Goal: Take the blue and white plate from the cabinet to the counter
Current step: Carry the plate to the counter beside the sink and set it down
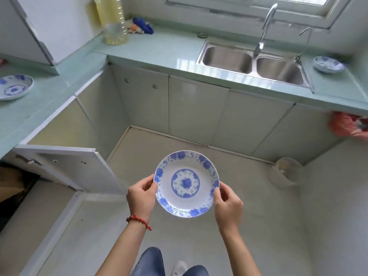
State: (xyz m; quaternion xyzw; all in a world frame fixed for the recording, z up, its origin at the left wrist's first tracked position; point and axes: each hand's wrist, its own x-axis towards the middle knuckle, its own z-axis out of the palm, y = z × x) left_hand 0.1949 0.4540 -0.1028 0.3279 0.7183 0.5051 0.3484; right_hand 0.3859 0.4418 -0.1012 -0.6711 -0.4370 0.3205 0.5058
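Item: blue and white plate point(186, 183), held face-up at lower centre of the frame, above the floor and well apart from the counter point(151, 48). Left hand point(141, 197) pinched the plate's left rim, thumb on top, fingers apparently beneath. Right hand point(227, 203) gripped the right rim likewise. Open cabinet door point(65, 166) at lower left. A second patterned plate point(14, 87) rested on the counter at left edge.
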